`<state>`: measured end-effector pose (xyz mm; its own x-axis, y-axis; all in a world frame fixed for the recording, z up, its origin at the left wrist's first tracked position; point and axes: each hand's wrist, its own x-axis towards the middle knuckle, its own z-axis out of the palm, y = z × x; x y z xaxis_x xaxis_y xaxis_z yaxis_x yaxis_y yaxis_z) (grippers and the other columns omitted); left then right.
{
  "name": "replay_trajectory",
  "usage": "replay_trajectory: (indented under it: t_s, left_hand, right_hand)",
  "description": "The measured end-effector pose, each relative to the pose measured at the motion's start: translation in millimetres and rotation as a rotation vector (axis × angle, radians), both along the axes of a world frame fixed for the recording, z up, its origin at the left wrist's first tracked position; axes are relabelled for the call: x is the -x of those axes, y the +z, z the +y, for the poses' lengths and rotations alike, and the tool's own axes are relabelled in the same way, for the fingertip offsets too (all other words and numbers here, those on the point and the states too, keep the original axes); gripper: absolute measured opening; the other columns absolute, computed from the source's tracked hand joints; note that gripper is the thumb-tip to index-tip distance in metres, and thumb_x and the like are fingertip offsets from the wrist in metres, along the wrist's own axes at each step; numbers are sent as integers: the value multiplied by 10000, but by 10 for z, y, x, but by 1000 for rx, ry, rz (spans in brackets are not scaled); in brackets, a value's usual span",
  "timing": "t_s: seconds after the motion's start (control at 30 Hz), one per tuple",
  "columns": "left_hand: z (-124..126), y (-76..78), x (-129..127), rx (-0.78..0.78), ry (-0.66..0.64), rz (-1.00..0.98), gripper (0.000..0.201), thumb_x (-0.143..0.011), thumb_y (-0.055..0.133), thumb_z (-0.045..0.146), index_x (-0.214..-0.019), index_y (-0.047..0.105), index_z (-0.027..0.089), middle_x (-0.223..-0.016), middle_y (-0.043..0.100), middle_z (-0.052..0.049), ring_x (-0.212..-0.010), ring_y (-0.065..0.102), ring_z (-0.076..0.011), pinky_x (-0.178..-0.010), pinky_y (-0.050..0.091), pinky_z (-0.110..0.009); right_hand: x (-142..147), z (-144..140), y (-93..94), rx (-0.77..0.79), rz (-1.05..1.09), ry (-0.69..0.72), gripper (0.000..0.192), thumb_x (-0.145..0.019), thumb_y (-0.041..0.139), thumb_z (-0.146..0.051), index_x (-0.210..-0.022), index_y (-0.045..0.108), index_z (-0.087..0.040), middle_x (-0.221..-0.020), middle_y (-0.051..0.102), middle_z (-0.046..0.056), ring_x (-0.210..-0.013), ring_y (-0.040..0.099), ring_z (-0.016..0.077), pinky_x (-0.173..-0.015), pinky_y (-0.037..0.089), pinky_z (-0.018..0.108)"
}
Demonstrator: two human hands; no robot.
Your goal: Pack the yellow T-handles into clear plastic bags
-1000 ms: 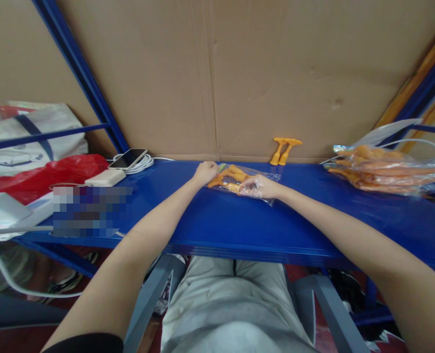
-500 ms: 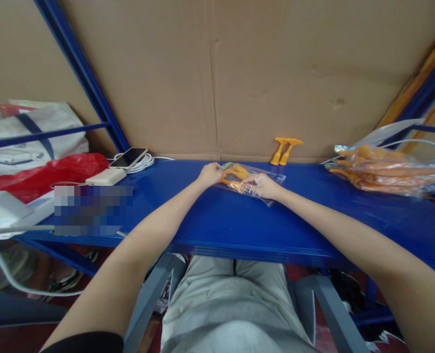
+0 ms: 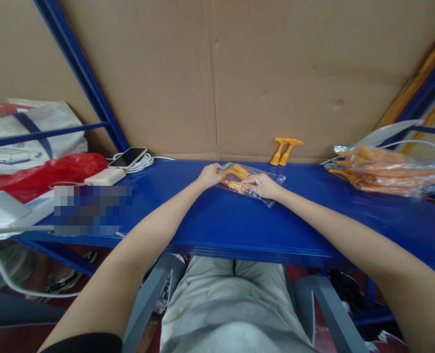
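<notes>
A small clear plastic bag (image 3: 272,179) lies on the blue shelf (image 3: 239,220) near the cardboard back wall. Orange plastic pieces (image 3: 235,172) are partly inside it. My left hand (image 3: 210,175) pinches the bag's left end beside the orange pieces. My right hand (image 3: 263,186) is pushed into the bag, its fingers around the orange pieces. Two more orange pieces (image 3: 285,149) lean against the cardboard just behind the bag.
A heap of clear bags with orange parts (image 3: 382,169) lies at the right. On the left are a phone (image 3: 128,157) on coiled white cable, a white power bank (image 3: 105,177), a red bag (image 3: 37,176) and a white tote (image 3: 26,137). Blue shelf posts stand left and right.
Both hands and the bag have shifted slightly away from me toward the wall. The orange pieces sit a little deeper in the bag.
</notes>
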<state>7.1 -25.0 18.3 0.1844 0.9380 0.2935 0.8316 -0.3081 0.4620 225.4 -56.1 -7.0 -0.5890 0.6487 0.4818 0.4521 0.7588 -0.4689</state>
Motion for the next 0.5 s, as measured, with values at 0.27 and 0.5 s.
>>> replay_trajectory:
  t_s: [0.27,0.5]
  left_hand:
    - [97,-102,-7,-96,-70,141,165,-861,560,192,-920,707,148,-994,728,-92,-944,668,-221,-848,505,-288]
    - [165,-138,38,-44,-75,-31,87,-810,629,188,-864,693,162,-960,744,-66,-920,690,-197,-841,527,-265]
  right_hand:
    - [-31,57,-34,-54,-3,-40,330,-878,584,-435,-938,788,-183,-1145,710,122,-1156,620,297,-995,465,447]
    - [-66,154,-63,-126,-2,11,443,-880,543,-557,-887,786,-187,-1166,685,148,-1132,624,290,-986,467,465]
